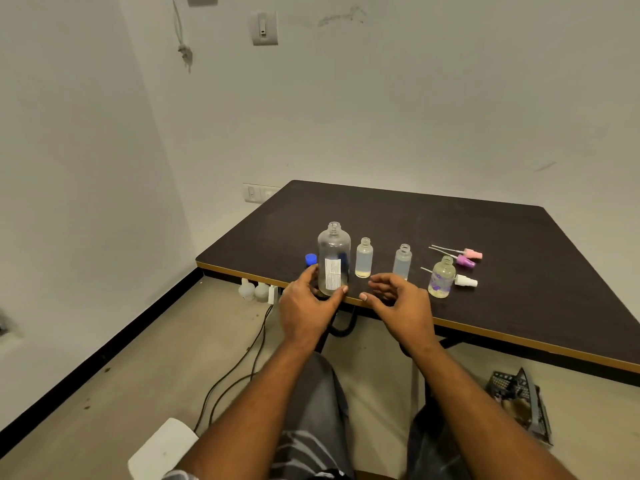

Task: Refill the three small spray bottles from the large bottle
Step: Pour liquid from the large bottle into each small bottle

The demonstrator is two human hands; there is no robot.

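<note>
Head view: the left hand (308,306) covers the foot of the large bottle (333,252), its fingers (310,271) and thumb wrapped round the base. The bottle stands upright and uncapped near the front edge of the dark surface (450,220). Its liquid level is hard to make out. A blue cap (310,259) sits half hidden behind it. The right hand (403,303) hovers just beside, fingers loosely curled and grasping nothing, and hides the foot of the middle small bottle (402,261). The left small bottle (364,259) and right small bottle (442,278) stand open. Three spray heads (465,260) lie near the right one. White walls carry a switch (265,28). Cables (235,368) trail over the floor. A dark object (519,400) under the surface is unclear.
</note>
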